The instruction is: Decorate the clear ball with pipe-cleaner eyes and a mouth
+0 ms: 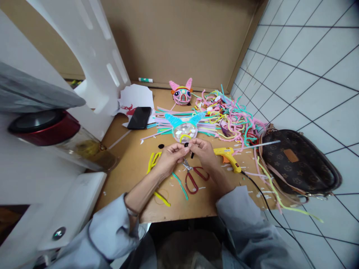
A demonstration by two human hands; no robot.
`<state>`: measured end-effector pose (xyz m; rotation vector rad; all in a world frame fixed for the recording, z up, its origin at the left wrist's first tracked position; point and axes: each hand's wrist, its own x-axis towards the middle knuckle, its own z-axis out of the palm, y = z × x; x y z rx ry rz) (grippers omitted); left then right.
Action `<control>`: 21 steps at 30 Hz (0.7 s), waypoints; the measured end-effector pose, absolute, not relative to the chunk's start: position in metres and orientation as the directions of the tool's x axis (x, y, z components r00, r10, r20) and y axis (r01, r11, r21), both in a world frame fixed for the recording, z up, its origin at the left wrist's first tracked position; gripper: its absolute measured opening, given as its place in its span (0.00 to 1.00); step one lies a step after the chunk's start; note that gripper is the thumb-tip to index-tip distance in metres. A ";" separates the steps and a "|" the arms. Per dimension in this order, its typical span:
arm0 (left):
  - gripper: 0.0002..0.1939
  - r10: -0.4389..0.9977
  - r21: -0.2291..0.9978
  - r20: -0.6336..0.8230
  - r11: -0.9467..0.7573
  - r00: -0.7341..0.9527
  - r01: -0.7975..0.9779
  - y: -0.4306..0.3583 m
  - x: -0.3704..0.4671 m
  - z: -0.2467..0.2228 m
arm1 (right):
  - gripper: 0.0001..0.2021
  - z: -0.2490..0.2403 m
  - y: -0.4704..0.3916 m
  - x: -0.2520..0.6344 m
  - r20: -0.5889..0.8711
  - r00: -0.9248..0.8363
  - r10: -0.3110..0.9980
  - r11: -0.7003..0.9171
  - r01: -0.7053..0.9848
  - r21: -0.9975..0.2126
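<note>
A small black piece (186, 145) is pinched between the fingertips of my left hand (170, 158) and my right hand (204, 152), which meet over the middle of the table. Just beyond them lies a clear round form (185, 131) with blue fuzzy ears and a yellow curved strip. Under my hands are red-handled scissors (192, 181), their blades pointing away from me. A round black disc (161, 146) rests left of my fingers. The yellow glue gun (230, 157) lies to the right of my right hand.
A pink-eared figure (182, 93) stands at the back beside piled pipe cleaners (232, 116). A phone (139, 117) lies on white paper at the left. A brown bag (300, 160) is at the right; a red-lidded bottle (64, 138) is at the left. The glue gun's cord trails off the table.
</note>
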<state>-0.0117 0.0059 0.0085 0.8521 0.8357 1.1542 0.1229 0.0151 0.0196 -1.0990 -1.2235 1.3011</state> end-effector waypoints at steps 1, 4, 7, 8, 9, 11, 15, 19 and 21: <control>0.23 0.972 0.898 -0.111 0.188 0.207 -0.397 0.006 -0.012 0.009 | 0.11 0.020 0.015 0.124 0.008 -0.113 0.994 0.000 -0.074 -0.997; 0.22 0.971 0.922 -0.100 0.173 0.219 -0.346 0.007 -0.016 0.010 | 0.12 0.021 0.017 0.129 0.001 -0.171 0.985 -0.007 -0.046 -0.999; 0.21 0.974 0.935 -0.071 0.141 0.216 -0.326 0.011 -0.023 0.013 | 0.12 0.023 0.018 0.134 0.013 -0.206 0.979 0.013 -0.002 -1.000; 0.21 0.975 0.936 -0.061 0.130 0.215 -0.327 0.012 -0.025 0.013 | 0.11 0.023 0.018 0.135 0.014 -0.212 0.977 0.017 0.016 -1.000; 0.21 0.976 0.939 -0.051 0.120 0.214 -0.324 0.013 -0.028 0.013 | 0.11 0.024 0.018 0.136 0.011 -0.215 0.977 0.019 0.036 -0.999; 0.21 0.977 0.954 -0.033 0.093 0.210 -0.284 0.015 -0.031 0.013 | 0.10 0.024 0.018 0.137 0.004 -0.222 0.975 0.020 0.071 -0.997; 0.19 0.977 0.989 -0.021 0.051 0.211 -0.137 0.016 -0.032 0.010 | 0.08 0.022 0.017 0.135 0.021 -0.246 0.969 0.052 0.120 -0.991; 0.18 0.978 0.995 -0.024 0.043 0.207 -0.087 0.016 -0.032 0.008 | 0.08 0.016 0.019 0.133 0.075 -0.197 0.977 0.107 0.154 -0.982; 0.18 0.980 0.993 -0.017 0.040 0.196 -0.110 0.015 -0.031 0.008 | 0.09 0.015 0.020 0.132 0.107 -0.170 0.980 0.130 0.126 -0.983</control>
